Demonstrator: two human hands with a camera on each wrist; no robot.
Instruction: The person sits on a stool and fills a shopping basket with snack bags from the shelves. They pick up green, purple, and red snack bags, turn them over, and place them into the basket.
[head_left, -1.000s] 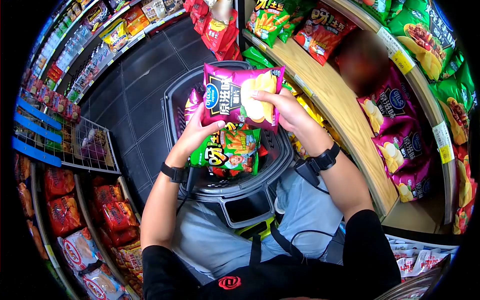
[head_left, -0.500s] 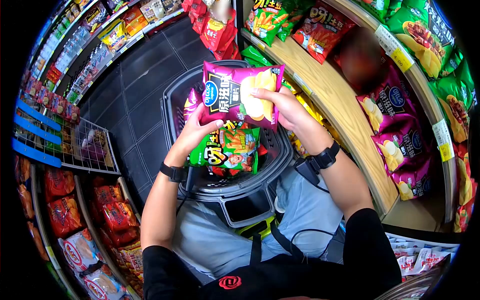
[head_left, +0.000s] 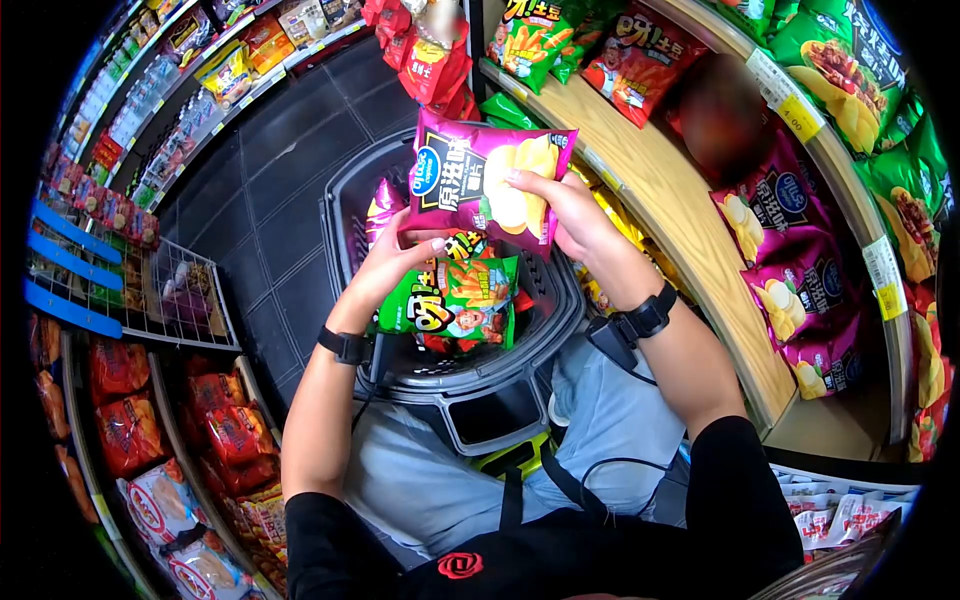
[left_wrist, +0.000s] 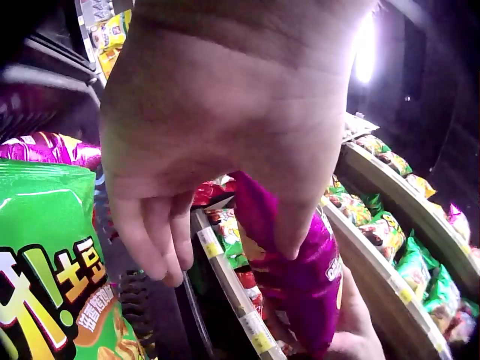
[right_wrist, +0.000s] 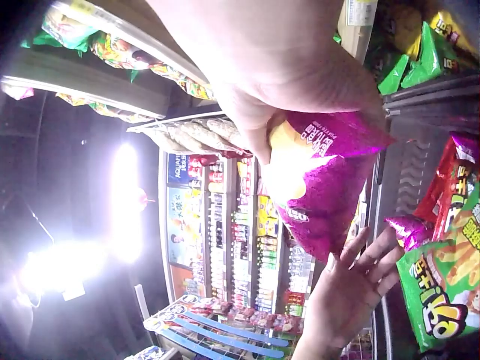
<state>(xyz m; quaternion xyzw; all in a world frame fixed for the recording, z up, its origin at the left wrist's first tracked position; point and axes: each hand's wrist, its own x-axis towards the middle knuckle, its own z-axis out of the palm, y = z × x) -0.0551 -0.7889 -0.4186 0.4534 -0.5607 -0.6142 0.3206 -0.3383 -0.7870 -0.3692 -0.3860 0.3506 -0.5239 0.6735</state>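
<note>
A purple chip bag point(head_left: 465, 190) is held above the basket by my right hand point(head_left: 585, 220), thumb across its printed front. My left hand point(head_left: 385, 265) is at the bag's lower left corner. In the right wrist view the left hand point(right_wrist: 341, 296) has its fingers spread beside the purple bag point(right_wrist: 322, 199). The left wrist view shows the left thumb over the bag point(left_wrist: 311, 300), the other fingers off it; whether the thumb touches is unclear. Below, a green chip bag point(head_left: 480, 290) lies in the black basket point(head_left: 420, 383), with another purple bag point(head_left: 383, 208) on its left side.
Right of the basket runs a wooden shelf edge point(head_left: 690, 240), with purple bags point(head_left: 785, 300) and a red bag point(head_left: 645, 65) behind it. A wire rack point(head_left: 180, 290) stands at left, beyond dark floor tiles point(head_left: 260, 190). Red packs point(head_left: 130, 430) fill the lower left shelves.
The left hand has let go of the purple bag's left side and its fingers have come away. The bag has tilted slightly and shifted a little to the right, still in the right hand.
</note>
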